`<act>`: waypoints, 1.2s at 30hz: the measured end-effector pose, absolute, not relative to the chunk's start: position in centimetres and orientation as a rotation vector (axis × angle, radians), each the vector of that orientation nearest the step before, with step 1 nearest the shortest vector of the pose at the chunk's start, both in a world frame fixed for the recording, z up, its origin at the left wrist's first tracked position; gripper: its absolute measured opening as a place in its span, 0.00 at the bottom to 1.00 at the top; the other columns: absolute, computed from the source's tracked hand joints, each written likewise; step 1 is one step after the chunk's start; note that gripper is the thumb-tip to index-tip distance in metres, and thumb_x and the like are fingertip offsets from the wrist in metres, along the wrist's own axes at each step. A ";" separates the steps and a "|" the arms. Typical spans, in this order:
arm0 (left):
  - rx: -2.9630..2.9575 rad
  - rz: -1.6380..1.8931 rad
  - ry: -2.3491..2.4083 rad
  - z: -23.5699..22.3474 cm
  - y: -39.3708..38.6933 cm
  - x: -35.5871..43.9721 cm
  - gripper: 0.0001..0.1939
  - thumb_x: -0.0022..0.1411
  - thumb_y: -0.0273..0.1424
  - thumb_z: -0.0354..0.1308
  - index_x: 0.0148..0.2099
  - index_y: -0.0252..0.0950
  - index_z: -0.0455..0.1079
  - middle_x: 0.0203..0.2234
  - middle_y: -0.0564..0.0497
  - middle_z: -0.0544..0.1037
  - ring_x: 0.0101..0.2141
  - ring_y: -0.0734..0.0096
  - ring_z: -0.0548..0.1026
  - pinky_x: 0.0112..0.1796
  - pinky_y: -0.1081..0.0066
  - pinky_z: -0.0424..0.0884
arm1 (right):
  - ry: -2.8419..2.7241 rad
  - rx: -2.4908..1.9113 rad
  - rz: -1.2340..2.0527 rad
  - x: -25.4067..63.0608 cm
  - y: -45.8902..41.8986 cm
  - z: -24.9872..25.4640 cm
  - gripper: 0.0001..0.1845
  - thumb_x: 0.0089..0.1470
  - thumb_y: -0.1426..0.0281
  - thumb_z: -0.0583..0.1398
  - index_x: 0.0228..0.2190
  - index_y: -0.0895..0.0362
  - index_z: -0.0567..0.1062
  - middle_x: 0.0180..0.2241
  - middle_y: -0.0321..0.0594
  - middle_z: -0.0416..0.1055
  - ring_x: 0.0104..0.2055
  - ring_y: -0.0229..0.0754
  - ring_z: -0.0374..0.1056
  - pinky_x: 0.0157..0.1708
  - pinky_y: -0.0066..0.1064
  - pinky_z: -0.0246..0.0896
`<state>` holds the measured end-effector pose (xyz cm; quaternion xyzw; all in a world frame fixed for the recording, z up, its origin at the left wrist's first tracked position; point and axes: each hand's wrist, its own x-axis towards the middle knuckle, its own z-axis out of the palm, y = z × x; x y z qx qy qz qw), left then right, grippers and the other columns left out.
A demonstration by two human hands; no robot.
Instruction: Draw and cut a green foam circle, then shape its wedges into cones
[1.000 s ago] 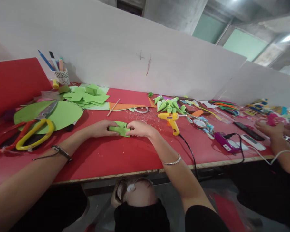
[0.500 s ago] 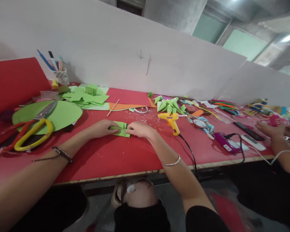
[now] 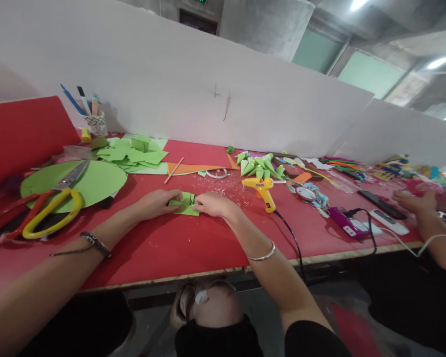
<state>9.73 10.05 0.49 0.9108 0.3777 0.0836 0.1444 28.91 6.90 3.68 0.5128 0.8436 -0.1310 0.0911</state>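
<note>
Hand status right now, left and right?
Left hand: curled, touching the left end of the green paper; grip cannot be told.
Right hand: fingertips at the paper's right end; pinching or just pressing, cannot be told.

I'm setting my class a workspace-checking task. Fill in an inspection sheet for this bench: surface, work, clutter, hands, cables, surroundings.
Surface: red tabletop, tiny pale scraps strewn around the middle.
Work: small green paper with dark marks, lying between the hands.
Clutter: scissors partly over a green disc; green paper pile; yellow glue gun in front of green cones.
Hands: left hand at the paper's left end; right hand, fingers at its right edge; exact grip unclear.
Cables: black cord from the glue gun, over the front edge; white cable at right.
Surroundings: white partition behind; co-worker's hand at right, holding something pink.
</note>
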 end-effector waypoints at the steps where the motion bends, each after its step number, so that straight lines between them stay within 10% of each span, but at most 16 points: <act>1: 2.629 0.250 1.078 0.4 10.0 9.6 0.15 0.56 0.41 0.47 0.39 0.36 0.65 0.22 0.54 0.68 0.22 0.75 0.64 0.24 0.77 0.55 | 2.500 1.516 -0.385 28.9 6.9 3.7 0.13 0.54 0.64 0.50 0.31 0.58 0.72 0.30 0.42 0.70 0.28 0.37 0.61 0.22 0.26 0.43; 21: 3.140 -0.039 0.576 1.9 7.8 6.7 0.31 0.57 0.17 0.40 0.58 0.50 0.54 0.54 0.52 0.64 0.50 0.69 0.65 0.47 0.71 0.60 | 2.479 1.532 -0.355 28.8 6.7 4.0 0.16 0.54 0.63 0.50 0.34 0.59 0.73 0.35 0.47 0.72 0.32 0.40 0.66 0.23 0.26 0.47; 36: 3.119 -0.241 0.711 4.9 7.9 6.2 0.21 0.56 0.24 0.45 0.49 0.43 0.68 0.46 0.51 0.73 0.40 0.66 0.72 0.40 0.70 0.62 | 2.630 1.579 -0.316 29.4 6.3 3.4 0.10 0.49 0.66 0.54 0.33 0.59 0.70 0.32 0.43 0.70 0.31 0.39 0.64 0.24 0.26 0.46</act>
